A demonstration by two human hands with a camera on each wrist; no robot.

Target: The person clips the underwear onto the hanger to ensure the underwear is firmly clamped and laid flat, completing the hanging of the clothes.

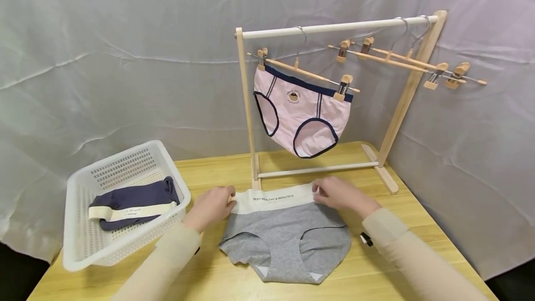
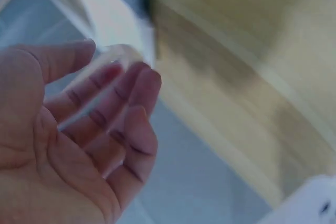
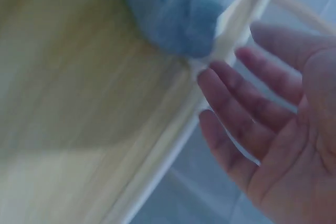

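Note:
A pair of grey briefs [image 1: 286, 233] lies spread on the wooden table, its wide cream waistband [image 1: 273, 200] with printed lettering towards the back. My left hand [image 1: 213, 207] is at the left end of the waistband. At the opposite end, the fingers of my right hand [image 1: 340, 194] overlap the band's corner. In the left wrist view the thumb stands apart from loosely bent fingers [image 2: 142, 87], with the blurred waistband [image 2: 113, 17] just beyond them. The right wrist view likewise has relaxed fingers [image 3: 226, 103] near the blurred grey cloth [image 3: 176, 22], thumb apart.
Behind the briefs stands a wooden rack [image 1: 246, 101], where pink briefs [image 1: 288, 115] hang from a clip hanger [image 1: 309, 72]. Two more clip hangers [image 1: 388, 59] hang at its right. A white basket [image 1: 125, 252] with folded navy underwear [image 1: 133, 196] sits at left. Grey curtain lines the back.

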